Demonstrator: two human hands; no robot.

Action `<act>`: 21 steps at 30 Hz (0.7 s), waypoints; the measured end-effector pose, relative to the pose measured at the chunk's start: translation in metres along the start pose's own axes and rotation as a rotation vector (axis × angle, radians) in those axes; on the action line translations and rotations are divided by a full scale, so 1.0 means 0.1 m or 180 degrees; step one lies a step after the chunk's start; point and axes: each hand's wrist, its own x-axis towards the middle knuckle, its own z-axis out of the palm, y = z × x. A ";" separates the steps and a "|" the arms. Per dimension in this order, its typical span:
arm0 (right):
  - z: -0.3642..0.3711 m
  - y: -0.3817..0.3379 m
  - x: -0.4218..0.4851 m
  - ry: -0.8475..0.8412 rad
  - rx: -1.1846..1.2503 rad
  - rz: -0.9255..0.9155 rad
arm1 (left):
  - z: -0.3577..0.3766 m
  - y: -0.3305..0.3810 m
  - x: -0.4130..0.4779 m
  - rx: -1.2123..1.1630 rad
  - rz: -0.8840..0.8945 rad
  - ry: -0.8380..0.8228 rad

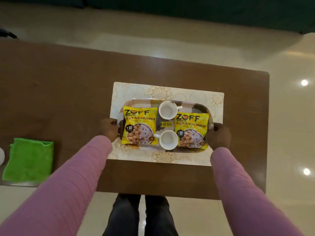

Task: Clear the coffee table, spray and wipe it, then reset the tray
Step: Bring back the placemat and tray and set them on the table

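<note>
A patterned tray [197, 105] sits over a cream placemat [133, 90] on the brown coffee table [68, 92]. It carries two yellow soya chunks packets, one on the left [139, 126] and one on the right [191, 132]. Two white cups stand between them, one at the back [167, 109] and one at the front [168, 139]. My left hand [109, 129] grips the tray's left edge. My right hand [219, 137] grips its right edge. Whether the tray is lifted off the mat I cannot tell.
A folded green cloth [29, 160] lies near the table's front left edge, with a white object [1, 155] cut off by the frame beside it. A dark sofa [187, 9] stands beyond the table. Glossy tiled floor [289, 116] surrounds it.
</note>
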 end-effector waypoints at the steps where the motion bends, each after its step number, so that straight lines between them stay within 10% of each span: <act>1: 0.02 0.02 0.03 -0.0020 0.0003 -0.0009 | 0.02 -0.01 0.03 0.0001 -0.0042 -0.0003; 14: 0.15 0.03 0.18 -0.0022 -0.0067 0.0017 | 0.11 -0.01 0.14 -0.0068 -0.0171 0.0081; 21: -0.05 -0.24 -0.23 0.0306 -0.0307 -0.0200 | 0.11 0.17 -0.45 0.1315 0.0965 0.0711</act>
